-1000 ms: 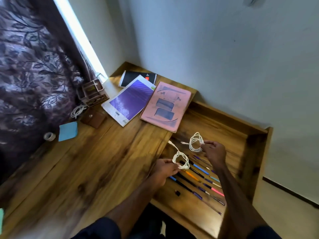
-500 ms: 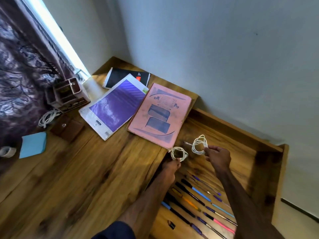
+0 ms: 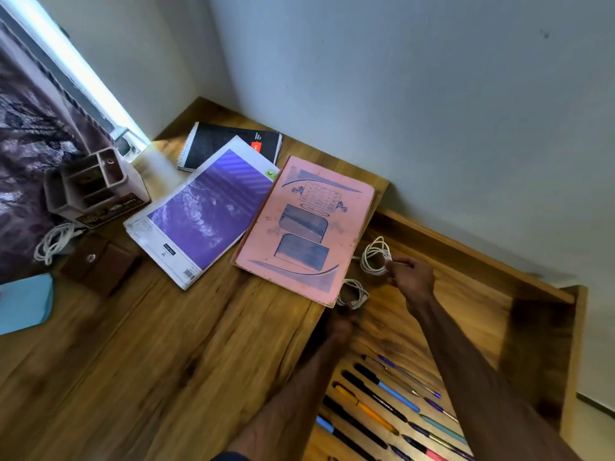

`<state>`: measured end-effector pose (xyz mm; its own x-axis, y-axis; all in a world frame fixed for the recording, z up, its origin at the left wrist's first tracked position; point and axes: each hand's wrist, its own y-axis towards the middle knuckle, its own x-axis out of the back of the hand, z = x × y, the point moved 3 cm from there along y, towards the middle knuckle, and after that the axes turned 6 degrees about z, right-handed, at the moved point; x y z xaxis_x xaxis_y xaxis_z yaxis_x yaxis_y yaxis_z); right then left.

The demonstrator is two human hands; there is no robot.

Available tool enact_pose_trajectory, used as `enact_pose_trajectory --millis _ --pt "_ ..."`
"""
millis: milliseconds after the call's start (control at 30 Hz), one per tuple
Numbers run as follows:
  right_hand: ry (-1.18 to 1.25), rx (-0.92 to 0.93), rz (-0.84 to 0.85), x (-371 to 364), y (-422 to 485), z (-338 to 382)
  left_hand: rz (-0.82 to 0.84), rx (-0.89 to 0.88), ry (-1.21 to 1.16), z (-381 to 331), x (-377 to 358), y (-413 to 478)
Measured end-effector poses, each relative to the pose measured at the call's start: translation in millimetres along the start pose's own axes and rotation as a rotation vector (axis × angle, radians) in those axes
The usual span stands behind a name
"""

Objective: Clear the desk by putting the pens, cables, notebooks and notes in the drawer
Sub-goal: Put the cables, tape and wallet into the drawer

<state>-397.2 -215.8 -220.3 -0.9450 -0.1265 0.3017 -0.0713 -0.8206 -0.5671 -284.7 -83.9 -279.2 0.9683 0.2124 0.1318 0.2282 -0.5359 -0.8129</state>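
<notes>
Head view: two coiled white cables held over the open drawer.

Far coil [image 3: 375, 256] pinched at its right edge by right hand [image 3: 411, 281]; near coil [image 3: 353, 293] gripped from below by left hand [image 3: 339, 322], blurred, beside pink notebook [image 3: 304, 227] corner. Pens [image 3: 387, 404] lie in drawer [image 3: 466, 294] below. Purple notebook [image 3: 206, 212], black notebook [image 3: 229, 144], third cable [image 3: 55, 241] on desk [image 3: 133, 361].

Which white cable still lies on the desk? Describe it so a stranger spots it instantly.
Start at the patterned curtain on the desk's window side. Below the pen organizer, beside the brown leather pouch, lies a loosely coiled white cable. Unlike the two coils held over the open drawer, no hand touches it.
</notes>
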Motion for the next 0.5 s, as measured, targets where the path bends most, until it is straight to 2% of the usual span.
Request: enact_pose_trajectory --millis 200,400,500 --pt "-0.135 0.030 -0.008 -6.5 12.9 -9.4 0.130 0.007 0.197 -1.5 0.8 -1.8" --pt "-0.217 0.034 -0.073 -3.6 -24.6 -17.9 0.034 0.005 0.121 1.4 14.7 -33.2" --pt "-0.240 0.080 -0.058 -5.4 -63.5 -20.6 -0.070 0.011 0.259 7.0 21.4 -65.9"
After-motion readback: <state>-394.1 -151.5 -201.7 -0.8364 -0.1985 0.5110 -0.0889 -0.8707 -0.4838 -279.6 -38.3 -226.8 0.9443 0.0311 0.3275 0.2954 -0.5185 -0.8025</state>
